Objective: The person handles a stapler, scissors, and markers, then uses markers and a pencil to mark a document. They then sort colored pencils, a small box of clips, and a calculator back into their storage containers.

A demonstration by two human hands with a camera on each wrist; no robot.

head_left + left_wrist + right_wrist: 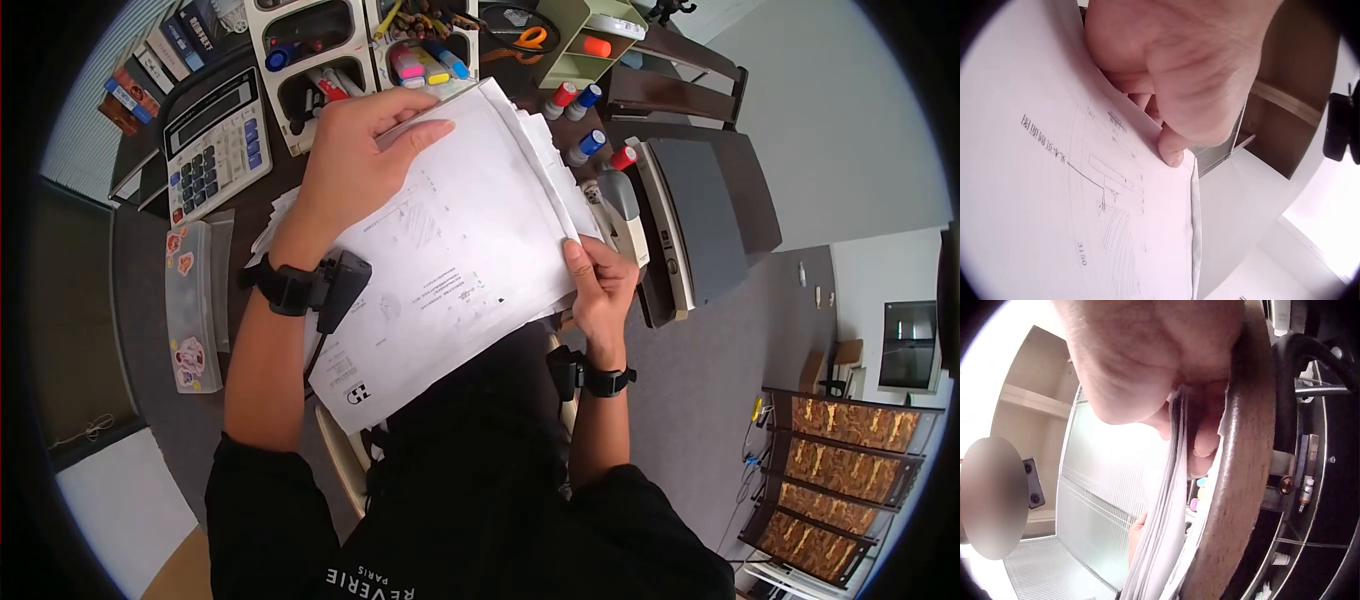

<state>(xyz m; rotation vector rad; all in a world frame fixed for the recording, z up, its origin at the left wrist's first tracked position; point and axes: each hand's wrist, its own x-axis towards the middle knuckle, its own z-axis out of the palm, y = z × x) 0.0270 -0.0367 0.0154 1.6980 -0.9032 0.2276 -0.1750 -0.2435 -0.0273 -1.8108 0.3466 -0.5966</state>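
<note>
A thick stack of white printed sheets (450, 240) is tilted over the desk's near edge in the head view. My left hand (355, 160) grips its upper edge, thumb on the top sheet and fingers behind. In the left wrist view that hand (1179, 69) presses its thumb near a corner of the drawing (1041, 187). My right hand (603, 290) pinches the stack's right edge, thumb on top. The right wrist view shows the sheets (1163, 519) edge-on between the thumb side and curled fingers of this hand (1154, 362). More uneven sheets (562, 165) lie beneath.
A calculator (218, 150) and a stickered case (190, 300) are at the left. Pen holders (310, 50) stand behind the stack. Red- and blue-capped bottles (585, 148) and a grey machine (690, 215) are at the right. The desk's wooden edge (1235, 475) runs beside my right hand.
</note>
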